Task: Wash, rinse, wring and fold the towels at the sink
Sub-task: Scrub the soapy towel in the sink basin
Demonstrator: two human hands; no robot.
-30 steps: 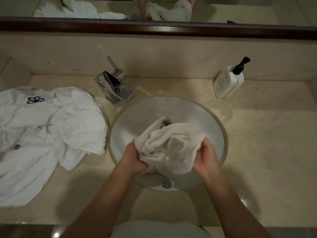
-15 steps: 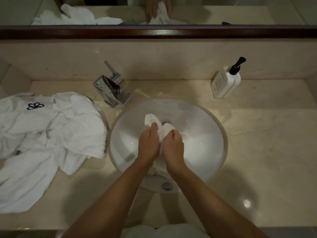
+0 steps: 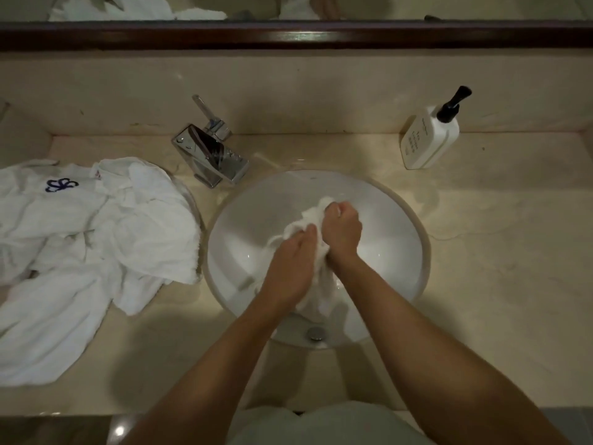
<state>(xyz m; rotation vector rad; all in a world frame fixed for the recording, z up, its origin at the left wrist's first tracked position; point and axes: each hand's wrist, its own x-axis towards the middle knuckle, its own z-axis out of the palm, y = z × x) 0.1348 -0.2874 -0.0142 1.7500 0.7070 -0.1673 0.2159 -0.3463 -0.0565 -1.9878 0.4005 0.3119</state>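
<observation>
Over the round white sink (image 3: 394, 226), both my hands grip one white towel (image 3: 309, 218) bunched into a tight twisted roll. My right hand (image 3: 341, 232) is a fist round its far end. My left hand (image 3: 293, 264) wraps the nearer part, and the towel's tail (image 3: 324, 297) hangs down between my wrists into the basin. A heap of white towels (image 3: 96, 252), one with a blue emblem, lies on the counter to the left of the sink.
A chrome faucet (image 3: 211, 155) stands at the sink's back left, no water running. A white pump bottle (image 3: 430, 136) stands at the back right. The beige marble counter (image 3: 497, 252) stretches to the right. A dark-framed mirror (image 3: 288, 33) runs along the back wall.
The towel was a loose bundle held wide a second ago. My hands came together and squeezed it into a narrow roll; now my right fist has shifted farther back.
</observation>
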